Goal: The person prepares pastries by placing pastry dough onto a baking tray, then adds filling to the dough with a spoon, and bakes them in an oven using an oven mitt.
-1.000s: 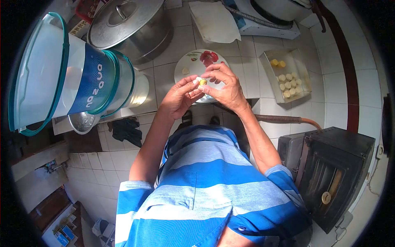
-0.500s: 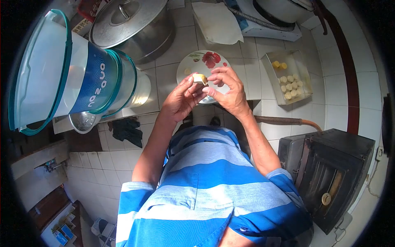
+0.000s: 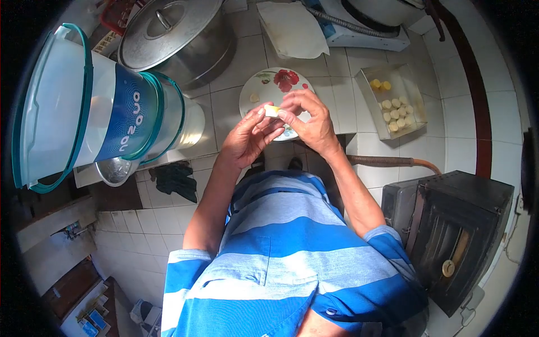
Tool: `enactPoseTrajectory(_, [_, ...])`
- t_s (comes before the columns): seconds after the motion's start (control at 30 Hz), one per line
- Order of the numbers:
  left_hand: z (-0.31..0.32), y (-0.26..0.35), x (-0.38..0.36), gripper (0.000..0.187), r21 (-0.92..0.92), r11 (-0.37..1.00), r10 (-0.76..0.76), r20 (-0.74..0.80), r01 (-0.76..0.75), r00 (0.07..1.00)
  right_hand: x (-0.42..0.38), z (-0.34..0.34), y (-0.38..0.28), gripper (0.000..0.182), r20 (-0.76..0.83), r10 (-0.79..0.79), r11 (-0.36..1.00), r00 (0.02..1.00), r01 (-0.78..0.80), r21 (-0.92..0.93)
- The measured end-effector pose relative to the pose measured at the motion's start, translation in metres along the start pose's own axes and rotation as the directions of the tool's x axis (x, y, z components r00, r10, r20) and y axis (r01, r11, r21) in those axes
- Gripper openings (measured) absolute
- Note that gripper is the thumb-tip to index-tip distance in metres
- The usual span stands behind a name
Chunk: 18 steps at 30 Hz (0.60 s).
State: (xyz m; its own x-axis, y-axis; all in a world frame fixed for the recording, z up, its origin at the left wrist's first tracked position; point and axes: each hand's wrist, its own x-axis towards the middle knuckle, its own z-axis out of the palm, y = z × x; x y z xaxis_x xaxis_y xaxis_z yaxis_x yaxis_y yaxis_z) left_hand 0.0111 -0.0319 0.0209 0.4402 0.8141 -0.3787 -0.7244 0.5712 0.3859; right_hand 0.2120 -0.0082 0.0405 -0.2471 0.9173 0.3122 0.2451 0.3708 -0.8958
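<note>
A small piece of what looks like dough, white at the side and yellow on top, is held up over the plate. My left hand pinches its left end between thumb and fingertips, palm turned up. On its right end rest the thumb and fingertips of my right hand, closed against it. Below both hands lies a round white plate with red flowers, partly covered by them. One pale, flat round piece sits at the plate's left side.
A rectangular metal tin to the right holds several pale rounds and a few yellow ones. Clear buckets and a lidded steel pot stand left. White paper lies behind the plate; a black oven is lower right.
My right thumb and fingers have closed in on the right end of the piece, which now lies flatter. My left hand keeps its pinch. The view has shifted slightly.
</note>
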Motion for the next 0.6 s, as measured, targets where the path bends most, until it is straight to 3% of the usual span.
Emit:
enactPoseTrajectory(0.07, [0.003, 0.000, -0.001, 0.036, 0.033, 0.999, 0.005, -0.007, -0.005, 1.000, 0.005, -0.002, 0.002, 0.014, 0.051, 0.179, 0.963, 0.983, -0.186, 0.197])
enactPoseTrajectory(0.1, [0.002, 0.000, 0.000, 0.036, 0.020, 1.000, 0.010, -0.001, -0.010, 1.000, 0.004, -0.002, 0.007, 0.016, 0.073, 0.187, 0.956, 0.980, -0.199, 0.217])
enactPoseTrajectory(0.33, [-0.011, -0.006, 0.006, 0.035, 0.051, 0.995, 0.083, 0.005, -0.083, 0.997, 0.003, -0.003, 0.008, 0.021, 0.109, 0.086, 0.991, 0.990, -0.097, 0.096])
enactPoseTrajectory(0.4, [-0.007, -0.008, 0.005, 0.036, 0.086, 0.991, 0.101, -0.028, -0.098, 0.994, 0.004, -0.004, -0.006, 0.018, 0.012, 0.100, 0.994, 0.995, -0.101, 0.032])
enactPoseTrajectory(0.5, [0.001, -0.012, 0.004, 0.037, 0.151, 0.980, 0.141, -0.065, -0.130, 0.988, 0.003, 0.000, 0.003, 0.017, 0.006, 0.024, 0.999, 1.000, -0.023, -0.036])
enactPoseTrajectory(0.6, [0.002, -0.013, 0.006, 0.038, 0.150, 0.978, 0.154, -0.054, -0.145, 0.987, 0.000, 0.002, 0.022, 0.018, 0.036, 0.078, 0.996, 0.996, -0.079, 0.051])
